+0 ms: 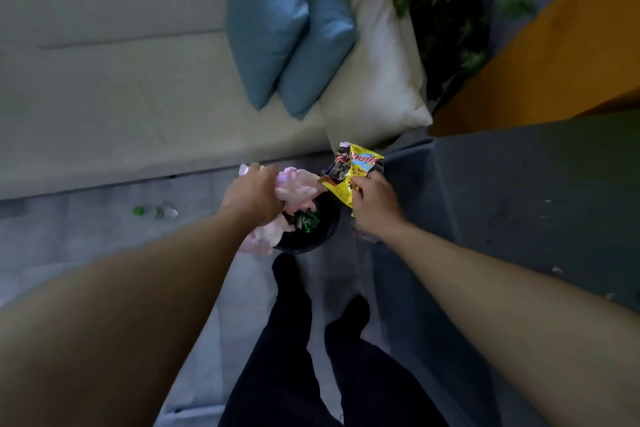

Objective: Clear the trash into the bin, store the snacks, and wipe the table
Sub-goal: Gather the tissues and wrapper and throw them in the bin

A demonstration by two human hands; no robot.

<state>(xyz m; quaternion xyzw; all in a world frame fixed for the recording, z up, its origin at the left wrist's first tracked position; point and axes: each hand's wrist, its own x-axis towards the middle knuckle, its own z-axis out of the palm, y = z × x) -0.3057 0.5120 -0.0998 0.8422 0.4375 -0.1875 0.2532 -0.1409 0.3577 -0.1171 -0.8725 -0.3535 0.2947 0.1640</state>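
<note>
A small black bin [323,236] stands on the floor between the sofa and the table, lined with a pale pink bag [298,189]. My left hand [254,194] grips the pink bag's rim at the bin's left side. My right hand [375,204] holds a crumpled yellow snack wrapper [353,166] just above the bin's right edge. A green wrapper [306,218] lies inside the bin.
A beige sofa [121,97] with two blue cushions [287,28] and a white pillow [381,80] fills the far side. A plastic bottle with a green cap [156,211] lies on the floor at the left. The dark table [536,201] is at the right. My legs [311,357] stand below the bin.
</note>
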